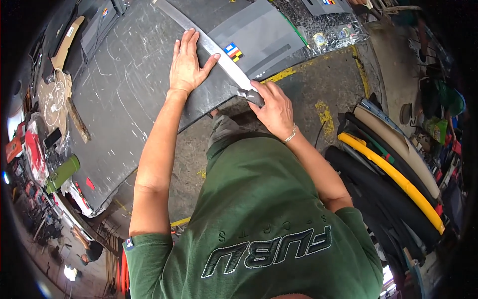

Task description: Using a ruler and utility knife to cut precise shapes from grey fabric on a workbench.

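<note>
My left hand (189,67) lies flat on the dark tabletop, fingers stretched out. Its fingertips and thumb touch the near-left edge of a long metal straightedge (219,55). The straightedge runs diagonally along the left edge of a grey sheet (259,37) bearing a small multicoloured emblem. At the table's near edge, my right hand (274,107) is closed around what looks like a dark-handled knife (253,96). A thin point sticks out from it toward the left. The right fingers sit at the near end of the straightedge, and the palm side is hidden.
The scratched table (129,109) also carries a green pencil (297,32), more grey pieces (102,30), a wooden stick (78,119), a phone (52,138) and a green roll (63,173). Rolls of material, one yellow (393,169), stand on my right. A person (89,251) is at lower left.
</note>
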Demonstrator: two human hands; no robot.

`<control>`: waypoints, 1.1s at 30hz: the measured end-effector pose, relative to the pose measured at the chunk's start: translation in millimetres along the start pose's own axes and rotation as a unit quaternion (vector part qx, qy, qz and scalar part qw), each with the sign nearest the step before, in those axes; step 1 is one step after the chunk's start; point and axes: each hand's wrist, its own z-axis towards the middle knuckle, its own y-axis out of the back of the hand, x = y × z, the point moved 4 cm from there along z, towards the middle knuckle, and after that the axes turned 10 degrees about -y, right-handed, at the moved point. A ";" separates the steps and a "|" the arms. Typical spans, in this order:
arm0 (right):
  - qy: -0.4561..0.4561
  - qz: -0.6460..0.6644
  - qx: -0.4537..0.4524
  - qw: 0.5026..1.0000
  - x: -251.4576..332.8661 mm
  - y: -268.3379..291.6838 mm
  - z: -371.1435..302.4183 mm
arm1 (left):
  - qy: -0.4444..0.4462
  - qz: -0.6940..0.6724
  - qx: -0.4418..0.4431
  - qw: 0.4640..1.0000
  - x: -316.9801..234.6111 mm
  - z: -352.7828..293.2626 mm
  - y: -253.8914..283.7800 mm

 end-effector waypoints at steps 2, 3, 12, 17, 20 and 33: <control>-0.001 0.008 0.002 1.000 -3.4 -2.6 0.8 | 0.002 -0.009 -0.002 1.000 1.1 -0.1 -1.0; 0.000 0.015 0.003 1.000 -4.9 -3.7 0.8 | -0.001 -0.005 -0.006 1.000 1.6 -0.5 -1.0; 0.011 0.029 0.005 1.000 -6.5 -6.5 -3.8 | -0.014 -0.008 -0.010 1.000 4.2 -1.5 -2.9; -0.009 0.036 0.020 0.999 -11.3 -8.9 -0.8 | -0.017 -0.005 -0.010 1.000 1.6 -0.7 -1.5; -0.019 0.056 0.014 0.998 -13.1 -10.4 0.8 | -0.016 0.002 -0.005 1.000 -1.2 1.2 -0.7; -0.037 0.086 0.023 0.995 -11.3 -9.6 5.2 | -0.011 0.009 0.007 1.000 -0.7 1.6 -1.1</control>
